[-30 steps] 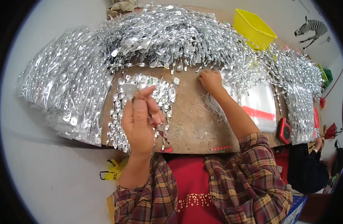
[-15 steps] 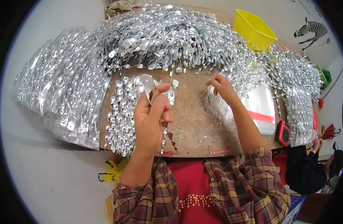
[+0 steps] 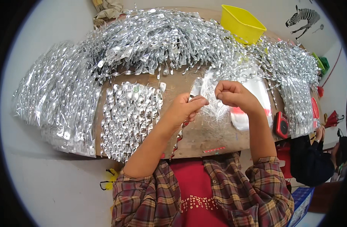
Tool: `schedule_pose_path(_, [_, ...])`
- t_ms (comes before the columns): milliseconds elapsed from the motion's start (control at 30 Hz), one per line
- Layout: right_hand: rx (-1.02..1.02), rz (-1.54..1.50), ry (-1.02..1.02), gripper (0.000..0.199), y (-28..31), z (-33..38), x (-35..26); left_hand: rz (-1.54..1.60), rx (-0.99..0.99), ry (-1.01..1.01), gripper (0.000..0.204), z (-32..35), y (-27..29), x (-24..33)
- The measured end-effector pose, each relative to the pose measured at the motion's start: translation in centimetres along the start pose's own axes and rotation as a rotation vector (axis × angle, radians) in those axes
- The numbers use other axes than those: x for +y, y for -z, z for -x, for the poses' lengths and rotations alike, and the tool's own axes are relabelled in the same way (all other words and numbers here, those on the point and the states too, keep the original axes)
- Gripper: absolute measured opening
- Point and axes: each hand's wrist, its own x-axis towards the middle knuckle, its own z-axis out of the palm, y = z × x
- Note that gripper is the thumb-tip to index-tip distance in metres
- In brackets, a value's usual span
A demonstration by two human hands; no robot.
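My left hand point(image 3: 185, 108) pinches a twisted silver foil strip point(image 3: 196, 87) near its flat, rounded end. The rest of the strip hangs below that hand toward the table's near edge, picking up red reflections. Just to the right, my right hand point(image 3: 236, 96) is closed in a pinch, apart from the left; what its fingertips hold, if anything, is too fine to make out. Beneath and between both hands lies a loose bundle of thin white string point(image 3: 216, 109). Several similar silver strips point(image 3: 130, 117) lie side by side left of my left forearm.
A large heap of silver strips point(image 3: 154, 41) covers the far side, with bagged strips point(image 3: 56, 98) at left. Clear plastic bags point(image 3: 253, 98), a red radio point(image 3: 282, 125) and more bagged strips point(image 3: 300, 102) lie right. A yellow bin point(image 3: 241, 24) stands behind. Another person point(image 3: 313, 162) sits at far right.
My left hand has moved right with the silver strip, toward the string bundle. My right hand has turned inward and come close to it, its fingers now pinched. The view has shifted slightly.
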Motion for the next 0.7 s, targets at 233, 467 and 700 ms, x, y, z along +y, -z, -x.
schedule_pose_path(233, [0.22, -0.168, 0.012, 0.007, 2.8, 0.4, 3.2, 0.064, 0.046, -0.006, 0.021, 0.7, 1.6, 0.1])
schedule_pose_path(467, [0.316, -0.18, -0.005, 0.008, 3.2, 1.2, 4.8, 0.164, 0.023, 0.01, 0.024, 0.4, 2.6, -0.6])
schedule_pose_path(700, [0.341, -0.062, -0.051, 0.007, 3.2, 1.7, 6.0, 0.031, 0.139, -0.043, 0.02, -0.1, 1.5, -1.1])
